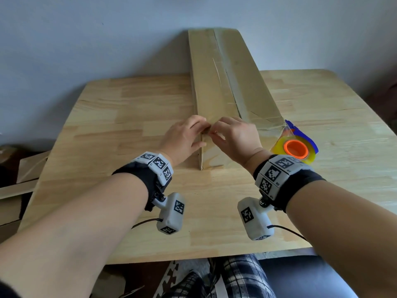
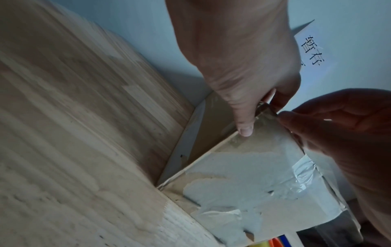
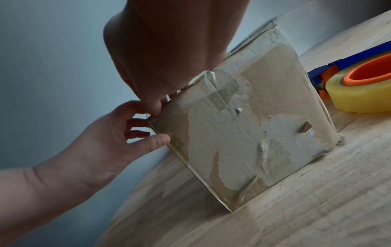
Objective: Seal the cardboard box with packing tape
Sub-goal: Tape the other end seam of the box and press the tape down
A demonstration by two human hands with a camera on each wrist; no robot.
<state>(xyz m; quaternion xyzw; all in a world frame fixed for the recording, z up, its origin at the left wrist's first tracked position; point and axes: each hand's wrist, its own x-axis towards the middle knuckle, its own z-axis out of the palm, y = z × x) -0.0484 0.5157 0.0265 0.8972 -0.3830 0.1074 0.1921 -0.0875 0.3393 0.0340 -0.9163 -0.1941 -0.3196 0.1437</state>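
Observation:
A long cardboard box [image 1: 225, 82] lies on the wooden table [image 1: 129, 117], running away from me. Its near end face [image 3: 243, 133] is scuffed, with old clear tape on it. My left hand [image 1: 184, 136] grips the near top-left corner, thumb [image 2: 245, 128] pressed on the end-face edge and fingers round the side. My right hand [image 1: 234, 136] meets it at that corner and pinches a strip of clear tape [image 3: 211, 80] folded over the top edge. The tape dispenser [image 1: 296, 149], with blue frame, orange core and yellowish roll, lies on the table right of the box's near end.
The box's far end leans against the pale wall. A paper sheet with black writing [image 2: 313, 50] hangs on that wall. Cardboard pieces [image 1: 21, 175] lie off the table's left side. My knees in plaid trousers [image 1: 236, 276] are below the front edge.

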